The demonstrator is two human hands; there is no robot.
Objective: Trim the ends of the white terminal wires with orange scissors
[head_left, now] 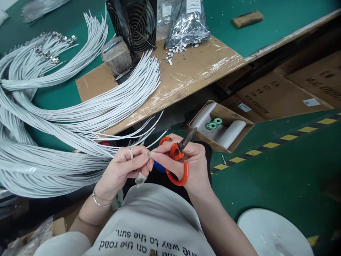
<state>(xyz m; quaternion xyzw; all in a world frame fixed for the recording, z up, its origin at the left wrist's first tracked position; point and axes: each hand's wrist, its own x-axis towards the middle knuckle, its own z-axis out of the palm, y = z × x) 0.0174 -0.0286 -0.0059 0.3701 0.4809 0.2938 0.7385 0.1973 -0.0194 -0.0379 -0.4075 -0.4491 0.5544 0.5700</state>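
Pinching a small pale item, mostly hidden and unidentifiable, the left hand meets the right hand at frame centre. Orange-handled scissors, partly covered, are gripped in the latter, long axis diagonal, blades pointing upper right.

the scissors were bright orange at the handles and dark grey along the blades. the cables were whitish grey, the tabletop deep green and the cardboard sheet tan. the fan was black, the bracelet silver. two rolls showed green and white rings. the shirt was white with black lettering, and the green floor carried a line of alternating yellow and black blocks.
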